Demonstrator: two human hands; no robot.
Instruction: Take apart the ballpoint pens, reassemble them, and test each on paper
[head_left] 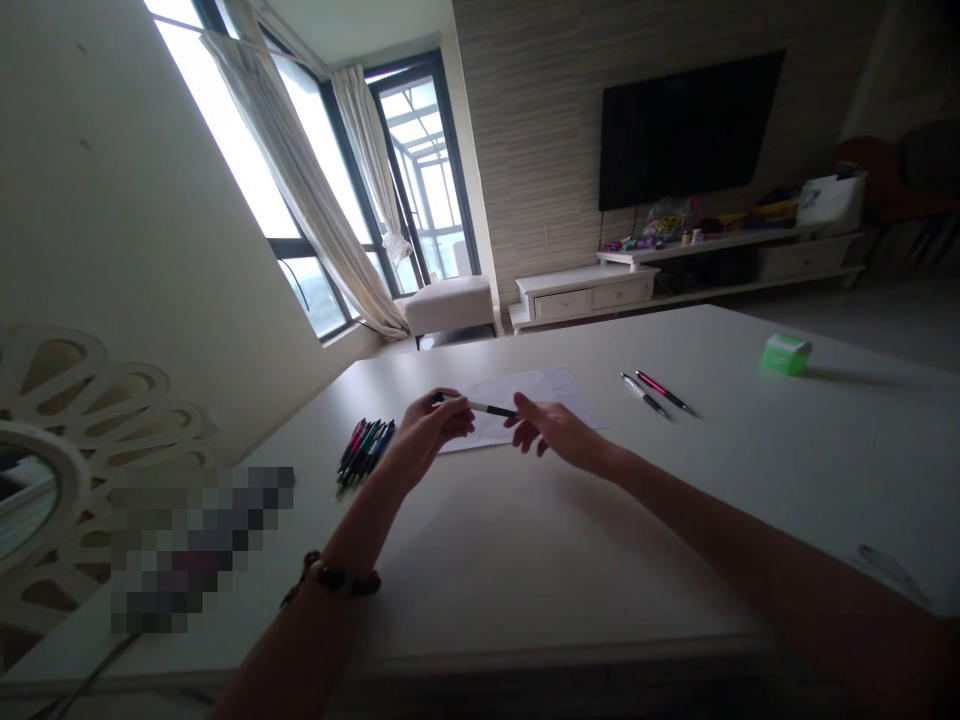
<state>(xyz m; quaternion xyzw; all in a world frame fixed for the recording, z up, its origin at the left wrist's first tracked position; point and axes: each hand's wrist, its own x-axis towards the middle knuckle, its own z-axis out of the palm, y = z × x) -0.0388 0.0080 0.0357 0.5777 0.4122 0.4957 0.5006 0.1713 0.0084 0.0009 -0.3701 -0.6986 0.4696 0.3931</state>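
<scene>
Between my two hands is a pen [480, 407] with a white barrel and a dark grip section, held almost level above the table. My left hand [435, 425] pinches its left end, and a dark tip shows past the fingers. At the other end, the thumb and fingers of my right hand [551, 428] close on the dark part. Under and behind the hands lies a white sheet of paper [499, 390], with faint lines on its right side. A bunch of pens [364, 452] in several colours lies left of my left hand.
Right of the paper, a white pen [643, 396] and a red pen [666, 393] lie side by side on the white table [525, 560]. Farther right stands a small green box [786, 355]. A blurred-out item [202, 550] lies at the left, near an ornate white frame [97, 450].
</scene>
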